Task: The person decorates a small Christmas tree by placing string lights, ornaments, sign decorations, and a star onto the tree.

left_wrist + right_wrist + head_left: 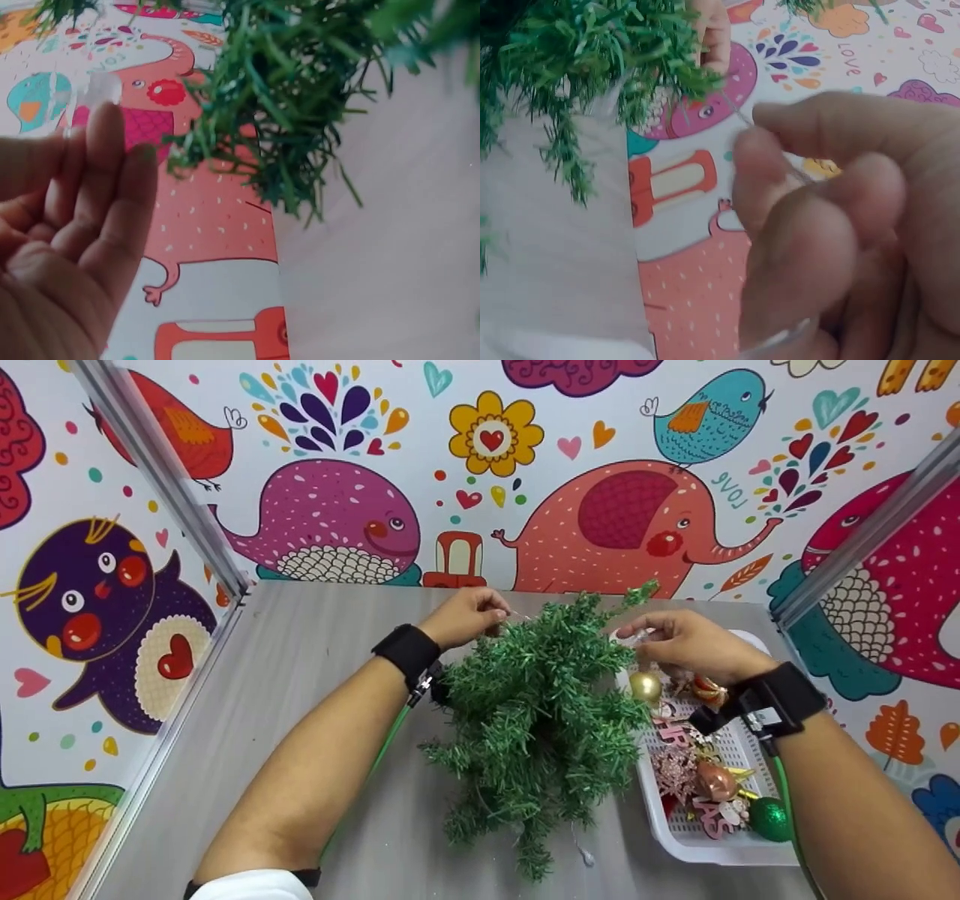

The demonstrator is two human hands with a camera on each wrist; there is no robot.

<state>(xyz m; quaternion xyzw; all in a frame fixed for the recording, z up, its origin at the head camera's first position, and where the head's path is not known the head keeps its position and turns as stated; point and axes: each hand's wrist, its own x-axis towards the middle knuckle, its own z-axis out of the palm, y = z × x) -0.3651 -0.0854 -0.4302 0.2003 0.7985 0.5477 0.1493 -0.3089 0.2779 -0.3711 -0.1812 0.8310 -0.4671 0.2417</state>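
Observation:
A green artificial Christmas tree (540, 712) stands between both hands, seen from above. Behind its upper left side, my left hand (463, 619) pinches a thin, clear strand between thumb and fingers; a translucent piece (101, 88) shows by the fingertips in the left wrist view. My right hand (694, 645) is at the tree's upper right, over the basket's far end. Its thumb and fingers pinch a thin wire (739, 112) running toward the branches in the right wrist view. A clear strand with a small end piece (586, 855) hangs out below the tree.
A white perforated basket (679, 847) on the right holds a gold ball (645, 687), a green glitter ball (771, 819), a pink snowflake (675, 772) and other ornaments. The grey table (300, 660) meets printed walls (480, 510) at the back and sides.

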